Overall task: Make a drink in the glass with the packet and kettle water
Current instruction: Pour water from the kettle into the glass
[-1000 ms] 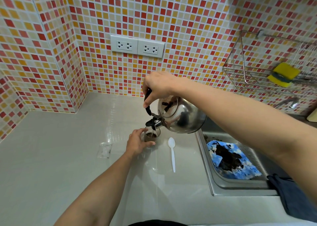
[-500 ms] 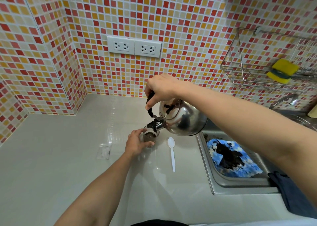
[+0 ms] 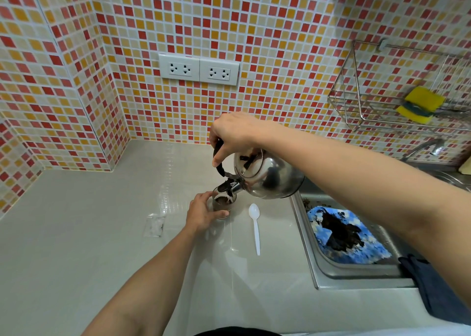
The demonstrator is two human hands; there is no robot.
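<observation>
A small glass (image 3: pixel 224 203) with dark brown contents stands on the grey counter (image 3: pixel 76 246). My left hand (image 3: pixel 204 212) is wrapped around its left side. My right hand (image 3: pixel 234 134) grips the black handle of a shiny steel kettle (image 3: pixel 267 177). The kettle is tipped to the left, its spout right over the glass's mouth. A clear, flat packet (image 3: pixel 154 225) lies on the counter to the left of the glass.
A white plastic spoon (image 3: pixel 255 224) lies just right of the glass. A steel sink (image 3: pixel 316 272) at the right holds a blue cloth with dark grounds (image 3: pixel 344 236). A wire rack (image 3: pixel 369 116) with a yellow sponge hangs on the tiled wall. A dark cloth (image 3: pixel 438 292) drapes over the sink's front corner.
The kettle stays tipped over the glass with both hands holding as before. Only the camera view has shifted slightly.
</observation>
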